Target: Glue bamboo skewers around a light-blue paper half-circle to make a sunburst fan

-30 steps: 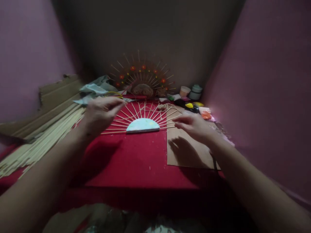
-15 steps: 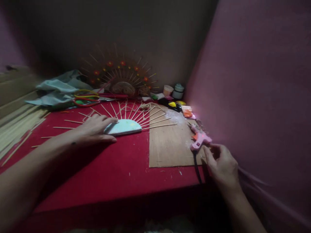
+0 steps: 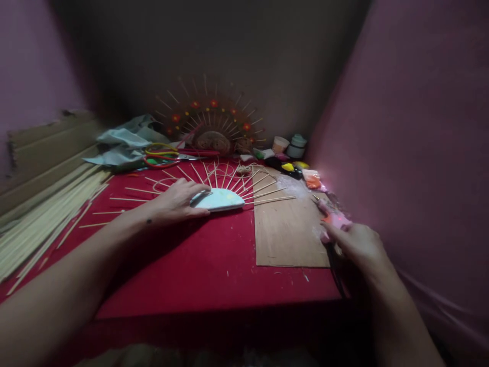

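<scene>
A pale blue half-round piece (image 3: 223, 198) lies on the red table, with thin wooden sticks (image 3: 269, 191) fanning out from its curved edge. My left hand (image 3: 183, 200) grips its left end, thumb along the straight front edge and fingers over the top. On the right, my right hand (image 3: 361, 244) is closed around the rear of a pink hot glue gun (image 3: 338, 220) with an orange trigger. The gun's nozzle points away to the left, over a cardboard sheet (image 3: 290, 239). Its black cord hangs down below my hand. Some fingers are hidden behind the gun.
Long loose sticks (image 3: 57, 214) lie at the left by folded cardboard (image 3: 53, 140). Behind are scissors (image 3: 162, 155), pale blue cloth (image 3: 130, 137), twine (image 3: 244, 171) and a flower-decorated stick fan (image 3: 212, 140). Small jars (image 3: 297, 146) stand at back right, near the pink wall.
My right hand has closed on the glue gun, where before its fingers were just beside it. The view has swung left, and my left hand still holds the half-round piece.
</scene>
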A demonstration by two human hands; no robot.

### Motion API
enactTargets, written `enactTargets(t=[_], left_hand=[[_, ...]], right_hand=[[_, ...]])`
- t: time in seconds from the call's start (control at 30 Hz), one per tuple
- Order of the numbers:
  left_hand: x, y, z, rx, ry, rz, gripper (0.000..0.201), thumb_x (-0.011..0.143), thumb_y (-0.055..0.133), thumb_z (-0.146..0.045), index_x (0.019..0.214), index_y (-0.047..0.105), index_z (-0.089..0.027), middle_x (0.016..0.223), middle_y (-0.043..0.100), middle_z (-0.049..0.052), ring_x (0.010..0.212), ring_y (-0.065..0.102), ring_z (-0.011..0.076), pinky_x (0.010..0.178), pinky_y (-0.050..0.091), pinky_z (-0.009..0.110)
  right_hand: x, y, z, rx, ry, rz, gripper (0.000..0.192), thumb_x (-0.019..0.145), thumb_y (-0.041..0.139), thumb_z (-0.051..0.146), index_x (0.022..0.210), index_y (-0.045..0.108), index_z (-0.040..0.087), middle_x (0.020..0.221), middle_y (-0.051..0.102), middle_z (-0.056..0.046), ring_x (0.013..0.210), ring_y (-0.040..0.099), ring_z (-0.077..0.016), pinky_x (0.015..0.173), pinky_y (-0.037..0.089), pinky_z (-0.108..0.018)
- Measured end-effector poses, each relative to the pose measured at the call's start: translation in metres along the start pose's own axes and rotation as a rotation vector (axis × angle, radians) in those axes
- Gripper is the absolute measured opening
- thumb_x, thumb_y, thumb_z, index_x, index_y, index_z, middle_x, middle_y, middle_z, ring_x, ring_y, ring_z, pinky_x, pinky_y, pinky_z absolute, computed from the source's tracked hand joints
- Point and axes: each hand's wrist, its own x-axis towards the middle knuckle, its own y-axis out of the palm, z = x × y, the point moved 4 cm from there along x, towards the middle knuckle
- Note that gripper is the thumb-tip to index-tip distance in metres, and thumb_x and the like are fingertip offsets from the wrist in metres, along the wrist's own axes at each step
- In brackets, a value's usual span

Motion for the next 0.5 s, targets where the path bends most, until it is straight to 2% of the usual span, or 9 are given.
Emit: enactTargets(t=[0.1,0.17,0.27,0.33,0.4,0.5], left_hand=[[-0.002,-0.007,0.0,-0.062,-0.013,-0.045,0.075,0.075,0.05,-0.066,0.132,0.057,-0.017,0.122,0.06,0.014,0.11,0.05,0.034,0.093,0.043,0.044],[-0.003,-0.01,0.003,-0.084,-0.015,-0.074,0.075,0.075,0.05,-0.067,0.131,0.059,-0.018,0.123,0.061,0.013,0.111,0.051,0.0341,0.094,0.043,0.045],[-0.006,-0.016,0.009,-0.12,-0.03,-0.13,0.071,0.075,0.05,-0.065,0.129,0.061,-0.02,0.122,0.063,0.012,0.111,0.053,0.0344,0.094,0.043,0.046],[-0.009,-0.022,0.013,-0.168,-0.043,-0.181,0.07,0.075,0.051,-0.065,0.129,0.061,-0.02,0.126,0.063,0.013,0.113,0.053,0.0347,0.095,0.043,0.047],[-0.013,-0.028,0.014,-0.221,-0.06,-0.22,0.071,0.076,0.052,-0.065,0.129,0.061,-0.018,0.128,0.063,0.014,0.113,0.054,0.0342,0.095,0.043,0.047],[-0.018,-0.037,0.013,-0.282,-0.077,-0.275,0.072,0.075,0.053,-0.065,0.128,0.062,-0.018,0.124,0.066,0.013,0.11,0.057,0.0316,0.094,0.045,0.045]], right_hand=[[0.003,0.001,-0.007,0.212,0.096,-0.008,0.026,0.071,0.063,0.04,0.059,0.073,0.019,0.048,0.061,-0.008,0.058,0.063,-0.027,0.059,0.04,-0.034],[0.0,0.002,-0.012,0.351,0.129,-0.042,0.02,0.065,0.065,0.032,0.052,0.068,0.018,0.042,0.056,-0.006,0.047,0.057,-0.0232,0.052,0.038,-0.033],[-0.013,0.005,-0.015,0.48,0.104,-0.094,0.023,0.069,0.06,0.033,0.051,0.061,0.019,0.043,0.054,-0.002,0.042,0.052,-0.0173,0.047,0.037,-0.029],[-0.025,0.009,-0.014,0.695,0.053,-0.112,0.024,0.07,0.061,0.038,0.054,0.058,0.02,0.045,0.054,0.0,0.042,0.052,-0.0158,0.045,0.04,-0.028],[-0.035,0.016,-0.008,1.02,-0.017,-0.074,0.025,0.065,0.069,0.04,0.057,0.059,0.019,0.048,0.055,0.0,0.043,0.053,-0.0158,0.046,0.046,-0.029],[-0.049,0.025,0.011,1.436,-0.133,0.092,0.023,0.055,0.081,0.03,0.067,0.066,0.017,0.056,0.06,0.0,0.049,0.057,-0.0147,0.05,0.052,-0.028]])
